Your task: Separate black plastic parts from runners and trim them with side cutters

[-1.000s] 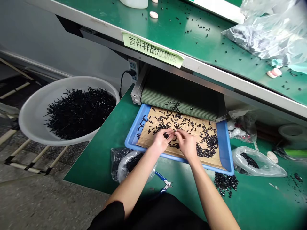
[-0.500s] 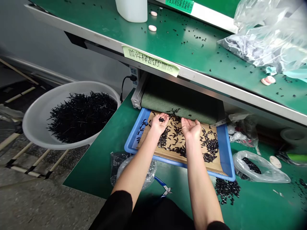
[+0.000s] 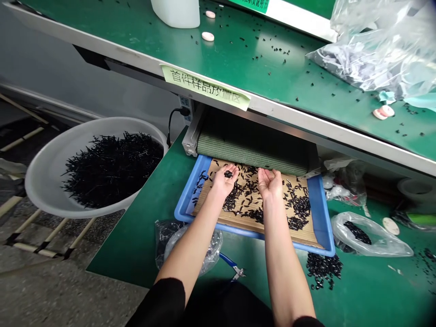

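The person's left hand (image 3: 223, 180) is held palm up over a blue tray (image 3: 184, 213). Its fingers are bent a little and cup a small clump of black pieces (image 3: 228, 174). The right hand (image 3: 270, 184) is also palm up, just beside the left one but not touching it. Its fingers (image 3: 269, 173) curl loosely, and nothing can be seen in them.

The tray holds a straw mat (image 3: 218, 209) with many black pieces spread across it, and both hands are just over the mat. A green belt (image 3: 238, 150) sits right behind the tray.

To the left, a big white tub (image 3: 44, 177) is full of long, thin black pieces. On the green table (image 3: 136, 227), a clear bag (image 3: 371, 240) on the right has black pieces inside, and a loose pile of them (image 3: 322, 270) lies next to it. Another clear bag (image 3: 190, 247) lies near the left arm, beside blue pliers (image 3: 231, 268). On the shelf (image 3: 259, 68) above, black bits lie scattered near a white bottle (image 3: 175, 9).
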Demonstrator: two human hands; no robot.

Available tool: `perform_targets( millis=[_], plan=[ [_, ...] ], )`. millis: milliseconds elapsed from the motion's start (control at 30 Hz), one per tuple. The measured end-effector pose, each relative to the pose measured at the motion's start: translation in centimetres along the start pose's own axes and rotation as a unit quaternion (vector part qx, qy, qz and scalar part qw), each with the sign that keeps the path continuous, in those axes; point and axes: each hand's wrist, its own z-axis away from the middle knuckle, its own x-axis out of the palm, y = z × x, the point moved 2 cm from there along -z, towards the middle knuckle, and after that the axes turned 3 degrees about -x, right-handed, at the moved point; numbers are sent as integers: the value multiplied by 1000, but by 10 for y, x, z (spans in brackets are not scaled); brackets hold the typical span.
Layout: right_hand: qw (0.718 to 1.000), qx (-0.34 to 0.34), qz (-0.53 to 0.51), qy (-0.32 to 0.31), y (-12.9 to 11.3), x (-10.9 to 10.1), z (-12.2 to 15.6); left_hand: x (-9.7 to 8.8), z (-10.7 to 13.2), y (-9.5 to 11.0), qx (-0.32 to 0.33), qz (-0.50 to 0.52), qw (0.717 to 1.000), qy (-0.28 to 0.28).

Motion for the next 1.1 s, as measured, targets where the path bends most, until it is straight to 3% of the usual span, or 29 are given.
perform_targets(
  millis=[367, 667, 933, 1100],
  plan=[
    [1000, 6, -1, 7, -4, -3, -6, 22, 28, -27, -35, -23, 996, -76],
    [1000, 19, -1, -12, -9, -5, -5, 16, 39, -33, -33, -40, 991, -121],
    [999, -12, 42, 21, -11, 1, -8, 13, 38, -39, -28, -42, 990, -134],
    [995, -47, 82, -9, -9, -1, 8, 10, 35, -41, -21, -34, 989, -143]
  ],
)
